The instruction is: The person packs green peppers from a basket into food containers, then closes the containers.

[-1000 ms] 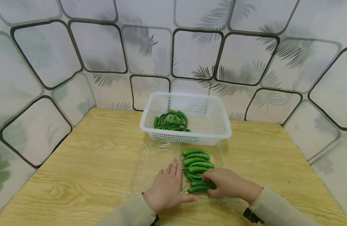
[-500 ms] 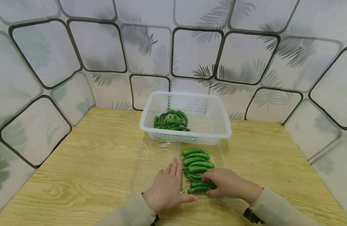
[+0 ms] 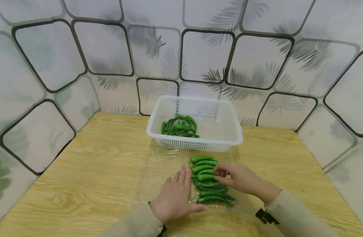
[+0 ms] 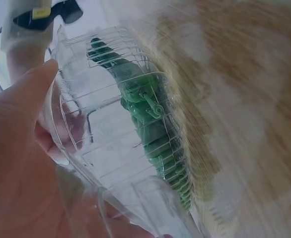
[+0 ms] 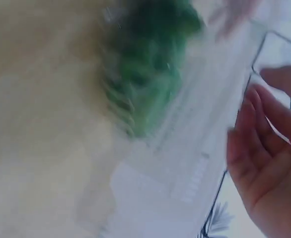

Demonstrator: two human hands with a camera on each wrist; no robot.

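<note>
Several green chili peppers [image 3: 215,198] lie side by side in a row in the right half of a clear plastic clamshell box [image 3: 160,161], its left half folded out flat. Along the middle fold rests my left hand [image 3: 174,196], fingers extended and thumb out toward the nearest pepper. In the left wrist view the box's ribbed wall [image 4: 110,99] stands beside that hand, peppers [image 4: 153,134] showing through it. My right hand [image 3: 242,181] is over the right ends of the middle peppers, fingers loosely bent and holding nothing. In the right wrist view the peppers [image 5: 145,74] are blurred.
A white perforated plastic basket [image 3: 196,140] stands just behind the box, near the patterned wall [image 3: 205,56]. More green chili peppers [image 3: 181,128] are heaped in its left side. Everything stands on a wood-grain table [image 3: 95,164].
My right hand has let go of the nearest peppers and moved up and away from me over the row. Those peppers' right ends now show. The left hand has stayed put.
</note>
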